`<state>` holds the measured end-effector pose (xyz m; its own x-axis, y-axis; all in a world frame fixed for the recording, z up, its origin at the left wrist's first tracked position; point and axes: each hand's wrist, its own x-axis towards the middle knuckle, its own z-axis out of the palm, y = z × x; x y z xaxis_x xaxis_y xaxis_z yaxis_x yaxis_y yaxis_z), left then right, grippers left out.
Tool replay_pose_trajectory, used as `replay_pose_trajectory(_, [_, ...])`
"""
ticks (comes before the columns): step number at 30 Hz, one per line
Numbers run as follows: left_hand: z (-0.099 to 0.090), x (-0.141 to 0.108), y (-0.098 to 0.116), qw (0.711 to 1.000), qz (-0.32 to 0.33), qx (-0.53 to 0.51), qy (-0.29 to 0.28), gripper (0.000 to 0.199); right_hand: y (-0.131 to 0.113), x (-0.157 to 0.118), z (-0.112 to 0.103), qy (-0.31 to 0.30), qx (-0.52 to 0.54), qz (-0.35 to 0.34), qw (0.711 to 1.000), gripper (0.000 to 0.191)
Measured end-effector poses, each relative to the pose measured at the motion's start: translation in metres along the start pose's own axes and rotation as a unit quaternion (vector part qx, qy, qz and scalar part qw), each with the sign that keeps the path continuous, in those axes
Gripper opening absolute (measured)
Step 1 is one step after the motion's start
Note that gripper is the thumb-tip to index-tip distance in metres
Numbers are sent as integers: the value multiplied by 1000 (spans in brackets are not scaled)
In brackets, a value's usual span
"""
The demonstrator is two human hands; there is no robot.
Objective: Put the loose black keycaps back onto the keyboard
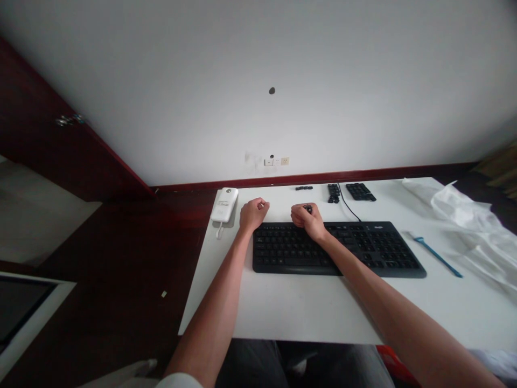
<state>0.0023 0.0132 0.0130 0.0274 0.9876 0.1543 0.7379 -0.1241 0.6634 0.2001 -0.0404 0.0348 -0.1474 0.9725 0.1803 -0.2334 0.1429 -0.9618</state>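
A black keyboard point(297, 262) lies flat on the white table, its cable running off the back edge. Over its upper middle, my right hand point(309, 220) is closed in a fist around small black keycaps point(308, 208), which show at the top of the fist. My left hand point(252, 214) is above the keyboard's far left corner, its fingers curled with thumb and forefinger together; whatever is between them, if anything, is too small to make out. Behind the keyboard lie loose black keycaps in groups: a short row point(304, 188), a narrow cluster point(333, 193) and a larger block point(360, 192).
A white power bank point(225, 205) with a short strap rests at the table's point(291, 307) back left corner. A blue brush point(439, 257) lies right of the keyboard, beside crumpled white plastic bags point(464, 207). Wall sockets point(277, 161) are behind the table, and a dark red door stands left.
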Motion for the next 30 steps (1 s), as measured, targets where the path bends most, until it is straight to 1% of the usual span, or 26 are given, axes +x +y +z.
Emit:
replay_pose_trajectory(3, [0,0,1,1000,0,2,-2,26,2,0,0,6,-17,-9,1000,51])
replay_pose_trajectory(8, [0,-1,1,1000,3,6,-3,26,4,0,2,17,-17,-3,1000,48])
replay_pose_trajectory(16, [1,-1,0,1000,7,10,-5,25,7,1,0,9,-45,-17,999,47])
replay_pose_trajectory(30, [-1,-2,2,1000,2,14,-12,26,7,0,0,39,-94,-14,995,43])
